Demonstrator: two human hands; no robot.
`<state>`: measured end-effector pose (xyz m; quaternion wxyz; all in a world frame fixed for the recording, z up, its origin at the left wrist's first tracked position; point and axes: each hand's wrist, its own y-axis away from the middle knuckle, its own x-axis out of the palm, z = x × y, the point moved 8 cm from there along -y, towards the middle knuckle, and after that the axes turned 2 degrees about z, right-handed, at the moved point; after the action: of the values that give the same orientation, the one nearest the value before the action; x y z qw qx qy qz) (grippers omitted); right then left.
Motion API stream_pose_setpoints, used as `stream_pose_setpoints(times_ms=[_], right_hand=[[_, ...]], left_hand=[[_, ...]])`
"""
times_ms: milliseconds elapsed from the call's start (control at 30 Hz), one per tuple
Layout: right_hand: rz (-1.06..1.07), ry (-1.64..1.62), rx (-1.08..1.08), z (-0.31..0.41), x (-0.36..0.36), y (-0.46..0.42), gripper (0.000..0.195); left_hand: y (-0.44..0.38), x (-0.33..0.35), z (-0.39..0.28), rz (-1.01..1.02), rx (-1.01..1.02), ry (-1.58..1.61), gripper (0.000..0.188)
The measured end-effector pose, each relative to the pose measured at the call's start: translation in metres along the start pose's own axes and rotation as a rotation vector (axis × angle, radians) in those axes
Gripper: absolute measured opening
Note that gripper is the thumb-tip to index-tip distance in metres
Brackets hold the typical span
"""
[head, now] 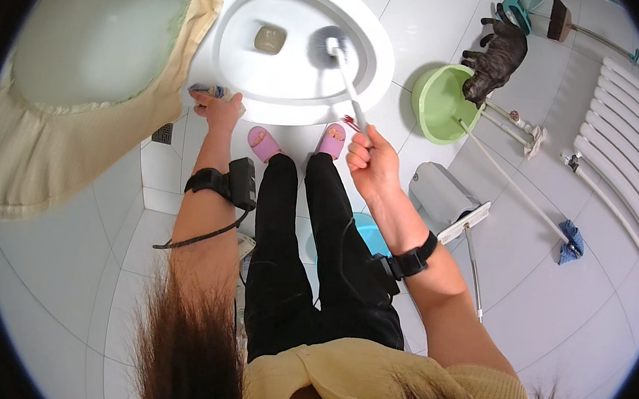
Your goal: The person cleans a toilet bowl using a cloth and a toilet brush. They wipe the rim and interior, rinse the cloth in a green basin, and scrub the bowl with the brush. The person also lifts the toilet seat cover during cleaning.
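Note:
My right hand (374,161) is closed around the white handle of a toilet brush (351,84). Its round bristle head lies against the inner right side of the white toilet bowl (289,11). A patch of dark brown-grey shows at the bowl's drain opening (270,40). My left hand (219,110) rests at the bowl's lower left rim, with a crumpled cloth or wipe (210,91) under its fingers; how firmly it is held cannot be told. Below the bowl are my feet in pink slippers (265,143).
A dark cat (498,56) leans over a green basin (442,105), into which a long mop pole (515,181) reaches. Right stand a grey bin (441,192), a flat mop (466,222) and a white radiator (620,133). A fabric-covered toilet lid or seat cover (162,125) fills the upper left.

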<state>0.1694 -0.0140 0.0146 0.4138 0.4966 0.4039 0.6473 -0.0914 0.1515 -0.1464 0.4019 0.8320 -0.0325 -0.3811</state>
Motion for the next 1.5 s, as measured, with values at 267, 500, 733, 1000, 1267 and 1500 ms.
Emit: stream_pose_setpoints(times_ms=[267,500,733,1000,1267,1500], right_hand=[[0.24,0.061,-0.037,0.011,0.068,-0.055,0.028],[0.632,1.971,-0.399,-0.024,0.082,-0.068,0.031],[0.234,2.238,-0.388,0.087,0.021,-0.011,0.029],[-0.022,1.418,-0.314,0.098,0.055,-0.054,0.027],[0.489,2.14,-0.577,-0.061,0.129,-0.049,0.037],[0.03,0.509,0.287,-0.076,0.092,-0.005,0.018]], left_hand=[[0.046,-0.021,0.026,0.049,0.048,0.314,0.083],[0.089,-0.022,0.028,0.071,-0.066,0.453,0.053],[0.13,-0.013,-0.005,0.112,-0.078,0.643,0.052],[0.149,-0.055,-0.023,0.022,-0.166,0.822,0.047],[0.127,-0.159,0.033,-0.469,-0.077,0.744,0.041],[0.143,-0.291,-0.039,-0.648,0.263,0.646,0.04]])
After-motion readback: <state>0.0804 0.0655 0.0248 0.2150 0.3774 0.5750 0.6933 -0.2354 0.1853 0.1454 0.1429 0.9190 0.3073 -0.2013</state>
